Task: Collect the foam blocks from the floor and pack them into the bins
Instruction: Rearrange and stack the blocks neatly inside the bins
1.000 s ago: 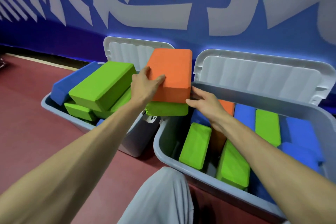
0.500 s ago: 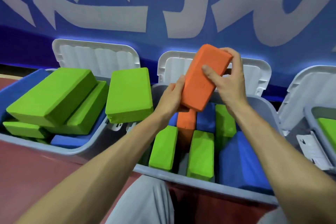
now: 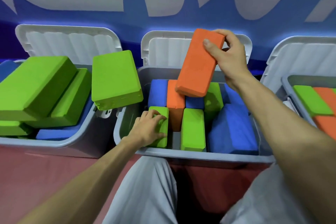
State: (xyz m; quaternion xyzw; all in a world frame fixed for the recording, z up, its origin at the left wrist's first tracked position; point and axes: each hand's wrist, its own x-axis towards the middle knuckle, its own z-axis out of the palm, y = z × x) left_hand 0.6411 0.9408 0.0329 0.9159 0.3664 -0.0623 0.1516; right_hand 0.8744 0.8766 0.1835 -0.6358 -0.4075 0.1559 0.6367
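My right hand grips an orange foam block by its top end, tilted above the middle grey bin. My left hand reaches into that bin and its fingers curl over the top of an upright green block at the front left. The bin also holds another green block, an upright orange block and blue blocks.
The left bin is piled with green and blue blocks. One green block lies over the gap between the two bins. A third bin at the right holds green and orange blocks. White lids lean on the blue wall. My knees are below, over red floor.
My left hand has let go of the orange block and dropped into the middle bin onto a green block. My right hand alone now holds the orange block, a little higher and further right.
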